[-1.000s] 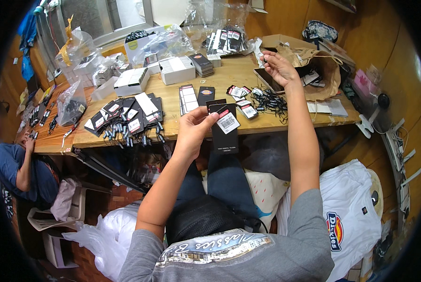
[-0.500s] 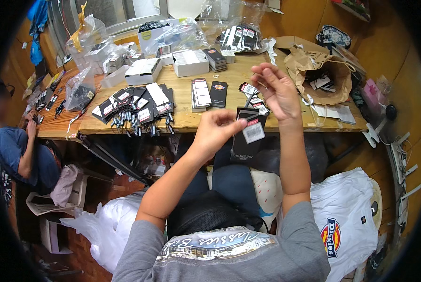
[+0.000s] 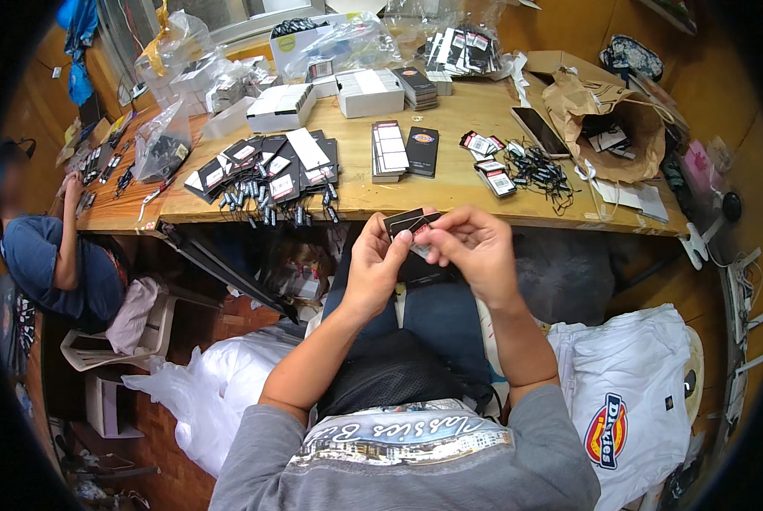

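Observation:
My left hand (image 3: pixel 375 264) grips a black hang tag (image 3: pixel 404 223) with a white sticker, held over my lap just in front of the table edge. My right hand (image 3: pixel 477 254) is closed at the tag's right side, its fingertips pinching what looks like the thin string across it. My fingers cover part of the tag. Beyond my hands lie a stack of white-and-red labels (image 3: pixel 388 153) and a black tag (image 3: pixel 422 153). Small labels (image 3: pixel 495 179) and a tangle of black strings (image 3: pixel 542 175) are to their right.
Strung tags (image 3: pixel 266 175) lie at the left; white boxes (image 3: pixel 370 94) and a tag stack (image 3: pixel 417 88) stand behind. A phone (image 3: pixel 538 132) is beside an open paper bag (image 3: pixel 569 98). At far left a person (image 3: pixel 62 264) works. White shirts (image 3: pixel 624 375) lie at my right.
My right hand has come down from its raised position to the tag. My left hand has drawn the tag nearer to me, off the table edge. The view has shifted slightly.

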Available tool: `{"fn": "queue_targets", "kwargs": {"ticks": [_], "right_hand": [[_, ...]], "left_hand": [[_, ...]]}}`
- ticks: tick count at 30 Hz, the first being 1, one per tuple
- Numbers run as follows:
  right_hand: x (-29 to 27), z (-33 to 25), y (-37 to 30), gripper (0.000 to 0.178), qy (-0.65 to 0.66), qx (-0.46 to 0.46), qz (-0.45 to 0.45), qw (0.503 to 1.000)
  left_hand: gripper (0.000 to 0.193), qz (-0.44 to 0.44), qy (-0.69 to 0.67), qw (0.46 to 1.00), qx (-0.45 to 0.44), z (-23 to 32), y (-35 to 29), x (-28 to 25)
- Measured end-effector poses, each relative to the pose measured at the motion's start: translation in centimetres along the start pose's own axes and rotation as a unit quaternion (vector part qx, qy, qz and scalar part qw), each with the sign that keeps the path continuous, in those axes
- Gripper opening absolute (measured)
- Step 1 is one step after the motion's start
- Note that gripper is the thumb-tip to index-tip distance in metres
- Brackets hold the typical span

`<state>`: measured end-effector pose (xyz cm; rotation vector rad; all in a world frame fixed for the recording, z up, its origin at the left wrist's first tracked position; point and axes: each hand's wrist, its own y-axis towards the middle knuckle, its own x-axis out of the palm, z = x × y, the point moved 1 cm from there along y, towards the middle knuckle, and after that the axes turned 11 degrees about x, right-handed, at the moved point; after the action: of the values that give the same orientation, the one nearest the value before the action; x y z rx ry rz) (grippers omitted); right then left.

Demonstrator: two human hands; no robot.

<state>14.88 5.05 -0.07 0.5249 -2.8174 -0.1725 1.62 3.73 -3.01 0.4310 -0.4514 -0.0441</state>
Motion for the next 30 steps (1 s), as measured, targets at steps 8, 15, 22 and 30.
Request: {"fn": "queue_targets", "kwargs": {"ticks": [8,15,22,30], "right_hand": [[-0.4,1.6,-0.2,0.009,0.015,0.012,0.043,0.999],[-0.4,2.3,-0.5,0.006,-0.147,-0.077,0.1,0.981],[-0.2,1.1,-1.0,0.005,-0.208,0.007,0.087,0.974],[0.0,0.1,-1.2,0.008,-0.356,-0.044,0.097,0.928]], "left_hand": [[0.028,0.036,-0.006,0.999,0.034,-0.6,-0.9,-0.1],[0.03,0.091,0.12,0.982,0.111,0.0,-0.9,-0.1],[0.023,0.041,0.319,0.913,0.25,0.5,-1.3,0.1],[0.032,-0.072,0.481,0.775,0.404,0.8,-1.0,-0.3]]}}
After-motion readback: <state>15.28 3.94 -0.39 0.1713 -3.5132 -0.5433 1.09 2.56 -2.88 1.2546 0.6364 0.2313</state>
